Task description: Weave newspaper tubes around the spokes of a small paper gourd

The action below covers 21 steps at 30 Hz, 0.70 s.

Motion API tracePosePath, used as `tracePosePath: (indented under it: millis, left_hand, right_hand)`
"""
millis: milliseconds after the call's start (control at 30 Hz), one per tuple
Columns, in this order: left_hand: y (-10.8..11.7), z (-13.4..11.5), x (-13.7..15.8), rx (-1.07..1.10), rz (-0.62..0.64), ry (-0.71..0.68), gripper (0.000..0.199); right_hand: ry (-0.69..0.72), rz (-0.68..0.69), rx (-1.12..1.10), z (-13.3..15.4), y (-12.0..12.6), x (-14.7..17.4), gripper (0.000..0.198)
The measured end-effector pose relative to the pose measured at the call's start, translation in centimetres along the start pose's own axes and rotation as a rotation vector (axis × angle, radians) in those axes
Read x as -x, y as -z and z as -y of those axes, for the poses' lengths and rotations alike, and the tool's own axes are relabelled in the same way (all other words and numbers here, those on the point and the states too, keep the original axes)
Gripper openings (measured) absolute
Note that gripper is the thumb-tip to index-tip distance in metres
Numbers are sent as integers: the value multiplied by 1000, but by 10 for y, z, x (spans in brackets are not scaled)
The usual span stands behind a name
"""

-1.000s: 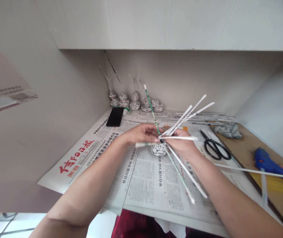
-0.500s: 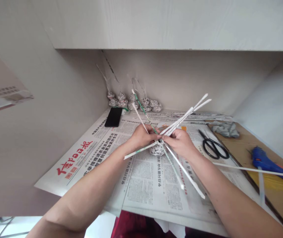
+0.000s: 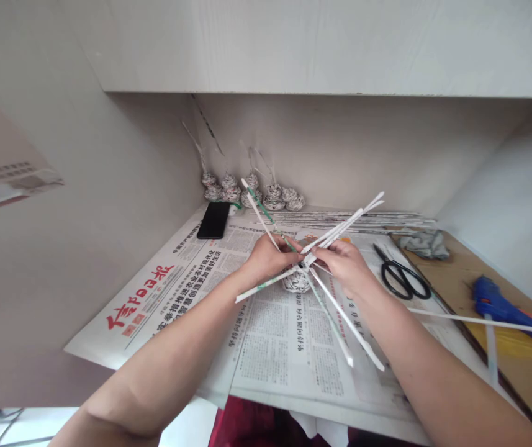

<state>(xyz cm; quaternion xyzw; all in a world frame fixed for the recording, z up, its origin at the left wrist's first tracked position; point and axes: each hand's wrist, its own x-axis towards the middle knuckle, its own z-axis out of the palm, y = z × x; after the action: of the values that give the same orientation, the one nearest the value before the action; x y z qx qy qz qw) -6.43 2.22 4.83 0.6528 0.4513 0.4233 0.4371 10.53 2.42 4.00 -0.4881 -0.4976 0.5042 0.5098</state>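
Note:
A small round weave of rolled paper [image 3: 297, 282] sits on the newspaper, with several paper sticks fanning out from its top. My left hand [image 3: 269, 256] is closed at the upper left of the weave, pinching the base of the sticks near a green-and-white paper stick [image 3: 266, 210]. On the other side, my right hand [image 3: 340, 264] has thumb and fingers closed on white paper sticks [image 3: 340, 231] that point up to the right. Other sticks, such as a white one [image 3: 354, 323], slant toward me. The fingertips partly hide where the sticks cross.
Several gourd-shaped paper weaves [image 3: 274, 197] stand along the back wall beside a black phone [image 3: 213, 220]. Loose paper sticks [image 3: 359, 218] lie behind my hands. Black scissors [image 3: 403, 278], a grey cloth [image 3: 424, 243] and a blue glue gun [image 3: 503, 307] are at right. A shelf board [image 3: 312, 49] overhangs the back.
The white sticks at upper right have tipped lower and slightly left. My right hand has shifted a little right, its fingers regripping. The green-and-white stick leans slightly further left.

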Motion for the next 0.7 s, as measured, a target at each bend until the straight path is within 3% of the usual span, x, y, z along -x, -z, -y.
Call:
tracePosePath:
  millis: [167, 367, 500, 700]
  left_hand:
    - [-2, -2, 2, -41, -36, -51, 15]
    - [-4, 1, 3, -27, -68, 4, 18]
    - [-5, -1, 3, -10, -95, -31, 10]
    - [2, 1, 0, -54, 51, -190, 5]
  right_hand:
    - [111, -185, 9, 7, 1, 0, 30]
    - [108, -90, 63, 5, 1, 2, 35]
    - [195, -129, 248, 5, 4, 2, 31]
    - [12, -53, 105, 12, 3, 6, 30]
